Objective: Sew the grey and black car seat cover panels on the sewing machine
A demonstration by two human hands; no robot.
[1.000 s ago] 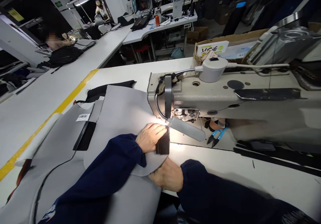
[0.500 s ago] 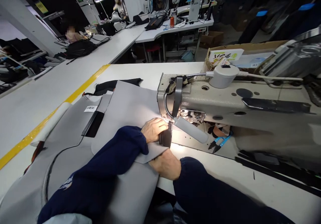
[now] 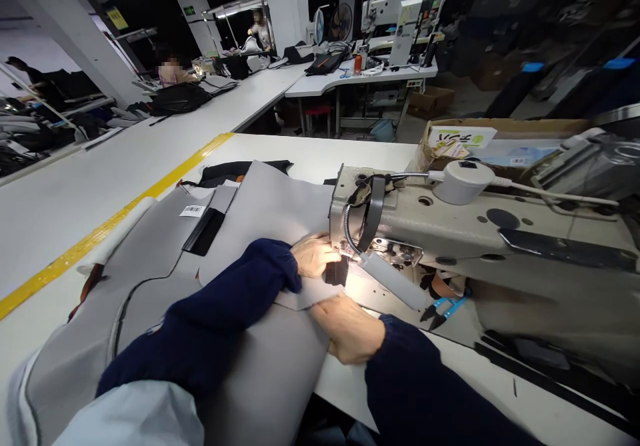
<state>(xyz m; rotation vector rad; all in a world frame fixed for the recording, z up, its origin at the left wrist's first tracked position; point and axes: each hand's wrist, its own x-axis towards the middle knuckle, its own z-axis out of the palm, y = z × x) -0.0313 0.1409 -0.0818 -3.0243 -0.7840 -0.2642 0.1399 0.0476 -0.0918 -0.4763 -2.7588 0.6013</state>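
A grey fabric panel [image 3: 273, 209] lies under the head of a sewing machine [image 3: 425, 226], with a short black strip [image 3: 337, 272] on it beside the lit needle area. My left hand [image 3: 315, 257] is on the panel just left of the presser area, its fingers bent together on the cloth and the strip's edge. Nearer to me, my right hand [image 3: 349, 328] grips the panel's folded edge; its fingertips are hidden under the cloth. A larger grey piece [image 3: 160, 313] with dark piping spreads to the left beneath my left arm.
A grey lamp [image 3: 393, 279] on a bendy neck hangs beside the needle. Blue-handled thread snips [image 3: 445, 310] lie on the machine bed. Behind the machine stands a cardboard box [image 3: 540, 126]. Yellow tape [image 3: 165, 183] runs along the table. Two people sit at far worktables.
The camera view has shifted, so the whole scene sits further right and slightly lower. Less of the black strip shows between my hands. Both hands stay on the grey panel by the needle.
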